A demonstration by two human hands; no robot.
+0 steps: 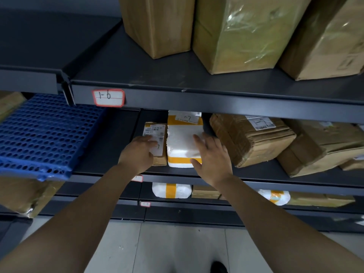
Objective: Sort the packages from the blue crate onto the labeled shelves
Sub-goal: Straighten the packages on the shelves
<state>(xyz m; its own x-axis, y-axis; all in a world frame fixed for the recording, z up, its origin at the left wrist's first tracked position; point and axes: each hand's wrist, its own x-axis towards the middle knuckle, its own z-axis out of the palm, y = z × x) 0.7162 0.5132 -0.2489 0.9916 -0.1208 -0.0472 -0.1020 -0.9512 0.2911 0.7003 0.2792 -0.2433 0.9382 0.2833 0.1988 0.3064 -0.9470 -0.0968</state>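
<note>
On the dark metal shelving, the top shelf carries the biggest loads: a plain tall carton, a tape-wrapped carton beside it, and a third carton at the far right. Down a level on the left, the blue crate sits tilted, its perforated face towards us, jutting past the shelf edge. Across on the right of the middle shelf there's a crumpled cardboard box lying at an angle, with another battered box just beyond it.

Now to the centre of that middle shelf, where the action is: a white foam package banded in yellow tape lies flat, its sticker marked 1-7, and touching its left side is a small brown parcel with a barcode label. The right hand is spread wide, fingers straight and resting on the foam package's right edge, thumb at its front corner. The left hand lies on the small brown parcel, fingers stretched flat over its label, not wrapped round it.

Below, a second foam package sits on the lower shelf. Smallest of all, the red-bordered tag on the top shelf's lip reads 1-6.
</note>
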